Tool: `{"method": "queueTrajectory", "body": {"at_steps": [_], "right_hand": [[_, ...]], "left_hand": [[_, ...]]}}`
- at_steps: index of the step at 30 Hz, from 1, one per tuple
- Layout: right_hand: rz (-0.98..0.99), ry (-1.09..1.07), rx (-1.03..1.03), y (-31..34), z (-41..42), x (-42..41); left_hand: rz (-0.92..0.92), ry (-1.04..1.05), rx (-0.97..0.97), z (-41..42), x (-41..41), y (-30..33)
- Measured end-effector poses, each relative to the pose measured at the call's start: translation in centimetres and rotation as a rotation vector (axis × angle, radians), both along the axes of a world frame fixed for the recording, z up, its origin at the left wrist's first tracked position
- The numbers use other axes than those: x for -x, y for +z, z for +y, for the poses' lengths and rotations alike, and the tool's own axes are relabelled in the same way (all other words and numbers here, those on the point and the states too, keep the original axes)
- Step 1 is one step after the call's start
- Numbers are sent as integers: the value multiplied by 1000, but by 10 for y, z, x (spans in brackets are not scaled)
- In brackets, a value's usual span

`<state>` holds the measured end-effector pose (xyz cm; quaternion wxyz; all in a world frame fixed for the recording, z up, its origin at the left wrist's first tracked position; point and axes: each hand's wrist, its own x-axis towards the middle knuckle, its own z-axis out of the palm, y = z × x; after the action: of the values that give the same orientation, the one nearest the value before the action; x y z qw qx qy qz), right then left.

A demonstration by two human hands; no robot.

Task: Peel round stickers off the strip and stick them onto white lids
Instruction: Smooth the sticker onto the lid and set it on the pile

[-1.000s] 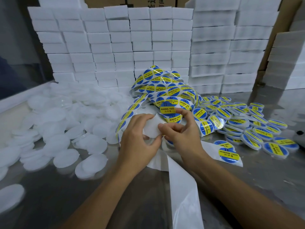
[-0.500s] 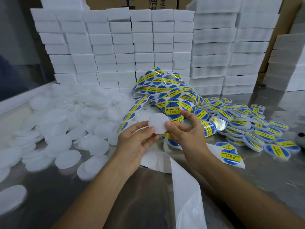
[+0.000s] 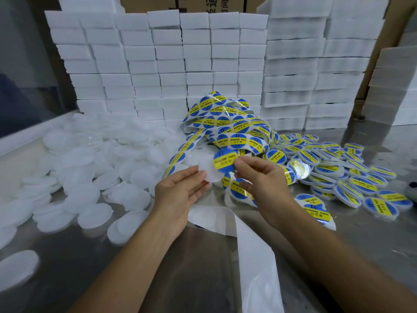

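Note:
My left hand (image 3: 180,190) holds a plain white lid (image 3: 208,171) by its left edge, raised above the metal table. My right hand (image 3: 264,184) pinches a round blue and yellow sticker (image 3: 224,161) between thumb and forefinger; the sticker overlaps the lid's upper right part. Behind the hands lies a tangled pile of sticker strip (image 3: 232,127) with several stickers on it. The spent white backing (image 3: 252,251) trails from under my hands toward the near edge.
Loose bare white lids (image 3: 90,168) cover the table's left side. Lids with stickers on them (image 3: 338,175) are heaped at the right. White foam boxes (image 3: 203,59) are stacked in a wall along the back. The steel tabletop (image 3: 158,279) shows in front.
My right hand left the lid's edge, took a sticker from the strip and brought it over the lid. My left hand kept the lid, shifting slightly up and right.

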<state>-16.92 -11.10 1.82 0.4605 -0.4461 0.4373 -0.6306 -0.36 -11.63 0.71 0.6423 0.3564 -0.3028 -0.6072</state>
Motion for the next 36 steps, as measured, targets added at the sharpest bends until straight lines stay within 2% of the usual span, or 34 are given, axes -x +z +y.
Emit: {"method": "queueTrajectory", "body": {"at_steps": [3,16,27,31,34,36], "right_hand": [[112,-3,73,-3,3,-7],[156,-6,128,-6,4,-9],[248,-28,111,-8,3,-7],[281,-24,103,-10,0,-4],[279,-24,55,-11,-3,-1],[270,-28,40,-12,-4,3]], "left_hand": [[-12,-9,8,0,1,1],[-42,-28,32,1,2,1],[-169,21,63,3,2,1],[-313,84,143,4,2,1],[-512,157,281,5,5,0],[-576,171,370,7,7,2]]}}
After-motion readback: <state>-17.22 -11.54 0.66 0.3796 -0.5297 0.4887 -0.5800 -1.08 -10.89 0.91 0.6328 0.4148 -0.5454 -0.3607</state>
